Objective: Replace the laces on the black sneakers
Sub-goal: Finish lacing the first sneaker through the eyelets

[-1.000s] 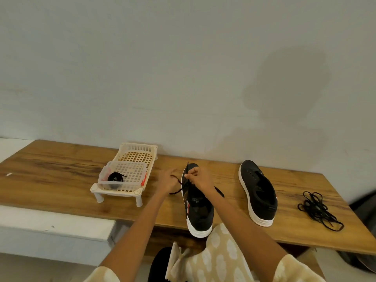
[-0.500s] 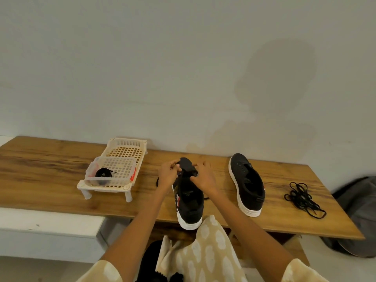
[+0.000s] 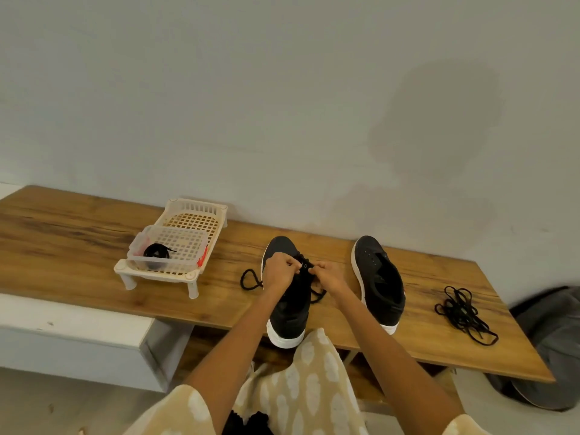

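Observation:
Two black sneakers with white soles lie on the wooden table [image 3: 78, 246]. The left sneaker [image 3: 287, 312] is under my hands, toe pointing away. My left hand [image 3: 279, 273] and my right hand [image 3: 329, 276] pinch a black lace [image 3: 249, 279] at the front eyelets; a loop of it trails left on the wood. The right sneaker [image 3: 378, 279] has no lace and its eyelets show. A loose tangle of black laces [image 3: 464, 313] sits at the right. A rolled black lace [image 3: 156, 252] rests in a clear tub.
A cream slatted basket on short legs [image 3: 194, 215] stands at the left and holds the clear tub [image 3: 175, 246]. A white wall runs behind the table. A grey bag [image 3: 555, 343] lies on the floor at the right. A white ledge [image 3: 62, 321] is lower left.
The view has shifted. My hands have moved down from the toe to the front eyelets, and a loop of lace now trails out to the left of the sneaker.

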A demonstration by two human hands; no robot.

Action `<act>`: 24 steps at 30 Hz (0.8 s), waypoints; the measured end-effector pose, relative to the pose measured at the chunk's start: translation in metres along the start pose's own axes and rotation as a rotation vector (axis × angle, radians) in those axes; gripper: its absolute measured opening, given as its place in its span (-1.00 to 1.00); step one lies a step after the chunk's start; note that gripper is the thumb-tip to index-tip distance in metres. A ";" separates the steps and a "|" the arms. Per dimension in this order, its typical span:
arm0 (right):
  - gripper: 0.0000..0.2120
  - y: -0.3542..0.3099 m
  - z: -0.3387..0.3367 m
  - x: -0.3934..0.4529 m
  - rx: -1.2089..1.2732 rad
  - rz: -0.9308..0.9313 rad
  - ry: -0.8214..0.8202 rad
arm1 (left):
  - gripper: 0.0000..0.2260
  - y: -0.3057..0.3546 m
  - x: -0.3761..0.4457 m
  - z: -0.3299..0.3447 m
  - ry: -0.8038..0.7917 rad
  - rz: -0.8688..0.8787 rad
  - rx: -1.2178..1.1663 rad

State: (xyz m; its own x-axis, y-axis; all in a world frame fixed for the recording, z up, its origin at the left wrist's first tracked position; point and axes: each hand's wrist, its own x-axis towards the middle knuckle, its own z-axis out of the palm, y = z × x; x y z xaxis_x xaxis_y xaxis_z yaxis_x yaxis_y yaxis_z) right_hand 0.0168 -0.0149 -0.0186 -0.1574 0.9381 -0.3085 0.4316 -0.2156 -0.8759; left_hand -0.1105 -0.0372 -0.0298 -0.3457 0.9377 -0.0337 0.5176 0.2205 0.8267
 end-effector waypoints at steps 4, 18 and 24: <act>-0.76 0.001 0.000 0.005 -0.021 0.019 -0.032 | -0.88 0.000 0.000 0.006 -0.017 -0.004 0.046; -0.75 -0.006 -0.008 0.002 0.084 -0.001 -0.139 | -0.82 -0.013 0.009 0.002 -0.028 0.091 0.005; -0.82 -0.009 -0.006 0.006 0.131 0.083 -0.131 | -0.85 -0.008 0.017 -0.012 -0.143 0.208 0.129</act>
State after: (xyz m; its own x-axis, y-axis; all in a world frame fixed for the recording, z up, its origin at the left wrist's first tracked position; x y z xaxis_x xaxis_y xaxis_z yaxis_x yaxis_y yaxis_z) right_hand 0.0175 -0.0053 -0.0105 -0.2443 0.8743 -0.4194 0.3298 -0.3318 -0.8838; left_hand -0.1299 -0.0261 -0.0307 -0.1120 0.9928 0.0429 0.6643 0.0426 0.7463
